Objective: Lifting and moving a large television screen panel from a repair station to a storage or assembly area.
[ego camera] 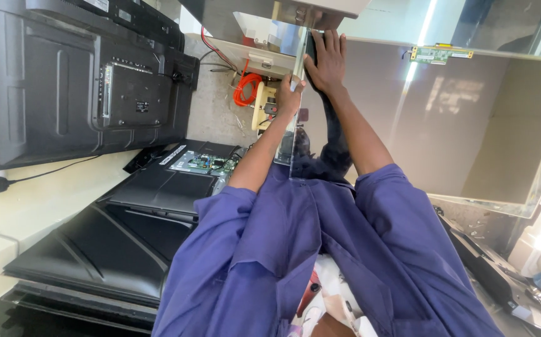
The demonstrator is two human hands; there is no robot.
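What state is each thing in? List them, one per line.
Panel: upright, glossy, held at its edge.
Left hand: gripping the panel's edge.
Right hand: flat on the panel, fingers spread.
Television: back facing out, leaning.
Circuit board: exposed.

1 head view, rolled sideways, looking close along own arms toward panel (pixel 470 118).
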